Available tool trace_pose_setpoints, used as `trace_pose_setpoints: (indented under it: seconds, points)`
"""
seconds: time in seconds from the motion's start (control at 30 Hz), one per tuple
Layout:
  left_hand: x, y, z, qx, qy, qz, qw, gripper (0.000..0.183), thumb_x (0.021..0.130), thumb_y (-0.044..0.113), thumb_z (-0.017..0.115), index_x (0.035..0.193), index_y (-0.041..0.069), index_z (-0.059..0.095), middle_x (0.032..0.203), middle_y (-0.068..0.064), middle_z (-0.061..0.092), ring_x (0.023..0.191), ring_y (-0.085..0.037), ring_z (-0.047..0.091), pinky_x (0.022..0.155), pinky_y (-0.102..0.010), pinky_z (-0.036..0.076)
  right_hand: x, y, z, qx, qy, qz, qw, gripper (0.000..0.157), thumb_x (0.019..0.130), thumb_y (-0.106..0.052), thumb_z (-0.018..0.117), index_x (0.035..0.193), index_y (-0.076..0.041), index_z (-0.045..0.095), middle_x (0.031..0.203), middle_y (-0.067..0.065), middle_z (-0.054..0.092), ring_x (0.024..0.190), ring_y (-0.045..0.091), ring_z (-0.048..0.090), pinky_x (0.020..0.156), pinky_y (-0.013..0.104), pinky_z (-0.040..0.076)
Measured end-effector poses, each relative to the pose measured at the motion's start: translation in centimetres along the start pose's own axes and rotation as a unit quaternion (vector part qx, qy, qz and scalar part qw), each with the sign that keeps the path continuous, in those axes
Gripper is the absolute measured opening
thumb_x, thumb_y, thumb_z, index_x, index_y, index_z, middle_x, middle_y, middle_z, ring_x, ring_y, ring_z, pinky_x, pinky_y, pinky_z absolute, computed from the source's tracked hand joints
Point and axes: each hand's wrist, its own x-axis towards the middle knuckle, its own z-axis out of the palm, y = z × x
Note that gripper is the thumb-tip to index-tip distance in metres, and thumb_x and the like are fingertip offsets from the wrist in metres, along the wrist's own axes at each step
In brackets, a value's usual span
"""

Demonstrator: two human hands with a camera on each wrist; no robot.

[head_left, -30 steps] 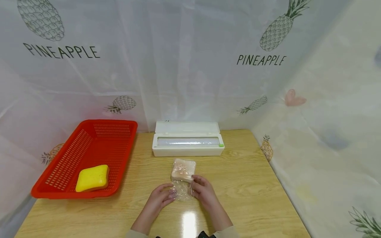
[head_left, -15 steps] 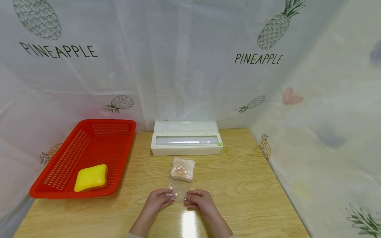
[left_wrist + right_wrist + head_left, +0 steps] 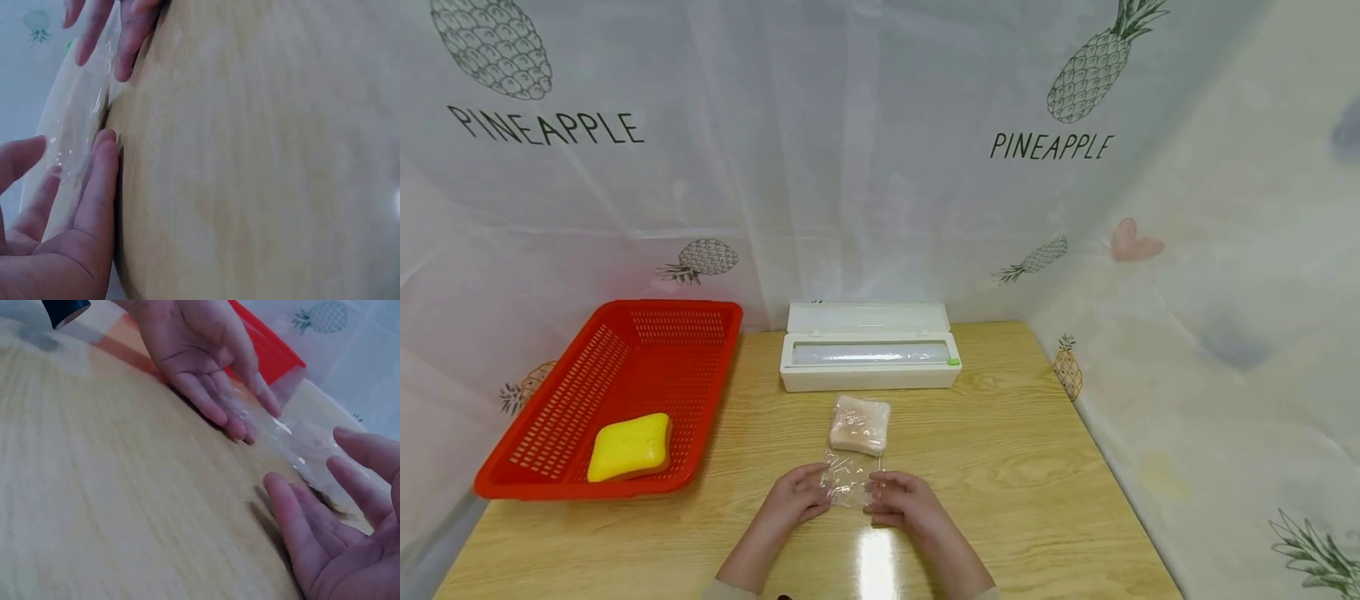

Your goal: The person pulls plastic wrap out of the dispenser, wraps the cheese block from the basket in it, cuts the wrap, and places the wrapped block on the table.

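A pale, square, bread-like block [image 3: 858, 425], wrapped in clear plastic film, lies on the wooden table in the head view. From its near side a loose flap of film [image 3: 850, 479] stretches toward the person. My left hand [image 3: 797, 497] is at the flap's left edge; in the left wrist view its thumb and fingers [image 3: 94, 187] are spread apart, the film beside them. At the right edge is my right hand [image 3: 908, 502], its fingers [image 3: 290, 512] apart and relaxed in the right wrist view. Neither hand visibly pinches the film.
Behind the block stands a white cling film box [image 3: 871, 379], lid raised, roll visible inside. On the left, a red plastic basket [image 3: 722, 367] holds a yellow block [image 3: 629, 448] of similar shape. A pineapple-printed curtain [image 3: 850, 167] encloses the table's back and sides.
My right hand has come down from the block's corner to the flap's right edge. The flap has been spread flatter toward the person. Both hands' fingers have since eased off the film.
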Motion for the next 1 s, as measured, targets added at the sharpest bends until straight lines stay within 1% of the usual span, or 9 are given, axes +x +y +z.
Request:
trace_pose_setpoints:
  seconds: [0.1,0.17,0.33,0.47,0.6,0.63,0.8,0.9,1.0]
  points:
    - [0.8,0.8,-0.2,0.024,0.007,0.004,0.9997,0.053,0.095,0.001,0.057,0.143,-0.009,0.036,0.116,-0.024,0.059,0.089,-0.02,0.063,0.076,-0.031,0.055,0.6,-0.7,-0.5,0.004,-0.024,0.009,1.0,0.044,0.094,-0.003,0.058,0.135,0.009,0.048,0.122,0.018,0.061,0.091,0.029,0.068,0.079,0.04,0.056]
    - [1.5,1.3,-0.3,0.027,0.002,0.004,0.9996,0.052,0.098,0.005,0.055,0.144,-0.006,0.036,0.116,-0.023,0.057,0.088,-0.021,0.062,0.074,-0.031,0.053,1.2,-1.1,-0.9,0.008,-0.043,0.009,0.999,0.045,0.096,-0.002,0.055,0.138,0.008,0.044,0.127,0.021,0.058,0.095,0.03,0.067,0.082,0.04,0.056]
    - [3.0,1.7,-0.4,0.011,-0.046,-0.024,0.9986,0.048,0.101,0.014,0.051,0.143,-0.004,0.039,0.113,-0.017,0.059,0.09,-0.022,0.065,0.075,-0.031,0.054,2.4,-1.8,-1.1,0.006,-0.098,0.007,0.995,0.047,0.098,-0.003,0.05,0.143,0.006,0.038,0.138,0.025,0.049,0.101,0.033,0.065,0.087,0.042,0.053]
    - [3.6,1.9,-0.2,0.001,-0.06,-0.045,0.9972,0.044,0.101,0.017,0.05,0.138,-0.007,0.046,0.11,-0.015,0.064,0.083,-0.017,0.066,0.073,-0.031,0.056,3.0,-1.8,-0.8,0.007,-0.122,0.011,0.992,0.048,0.098,-0.001,0.049,0.144,0.005,0.038,0.137,0.025,0.049,0.099,0.032,0.066,0.087,0.045,0.053]
    - [3.9,2.1,0.1,-0.001,-0.066,-0.057,0.9962,0.042,0.101,0.02,0.05,0.13,-0.01,0.053,0.107,-0.012,0.067,0.084,-0.017,0.067,0.076,-0.032,0.056,3.4,-1.6,-0.7,0.013,-0.125,0.018,0.992,0.048,0.098,-0.002,0.05,0.144,0.005,0.039,0.135,0.022,0.053,0.094,0.026,0.068,0.085,0.041,0.054]
    - [3.9,2.1,0.2,-0.009,-0.065,-0.062,0.9959,0.041,0.101,0.02,0.05,0.128,-0.01,0.055,0.107,-0.013,0.067,0.088,-0.02,0.069,0.079,-0.034,0.056,3.5,-1.6,-0.7,0.014,-0.124,0.019,0.992,0.049,0.098,-0.003,0.05,0.144,0.005,0.039,0.135,0.022,0.053,0.093,0.024,0.068,0.085,0.04,0.054]
    - [4.1,2.1,0.2,-0.025,-0.049,-0.078,0.9954,0.041,0.1,0.022,0.051,0.127,-0.008,0.057,0.112,-0.014,0.068,0.089,-0.022,0.069,0.078,-0.035,0.056,3.5,-1.4,-0.8,0.014,-0.106,0.025,0.994,0.047,0.099,-0.004,0.05,0.143,0.009,0.039,0.129,0.017,0.059,0.09,0.02,0.068,0.085,0.038,0.054]
    - [4.1,2.1,0.0,-0.024,-0.049,-0.079,0.9953,0.042,0.1,0.023,0.05,0.127,-0.008,0.057,0.118,-0.017,0.066,0.091,-0.023,0.069,0.078,-0.035,0.056,3.3,-1.3,-1.0,0.008,-0.097,0.02,0.995,0.047,0.099,-0.005,0.05,0.142,0.011,0.038,0.128,0.017,0.06,0.092,0.021,0.067,0.086,0.04,0.054]
    - [3.9,2.3,-0.3,-0.019,-0.041,-0.077,0.996,0.04,0.1,0.023,0.05,0.123,-0.008,0.061,0.117,-0.018,0.066,0.089,-0.024,0.07,0.076,-0.035,0.057,2.7,-1.4,-1.3,0.002,-0.092,0.012,0.996,0.048,0.099,-0.006,0.052,0.141,0.013,0.038,0.128,0.018,0.059,0.096,0.025,0.067,0.088,0.041,0.053]
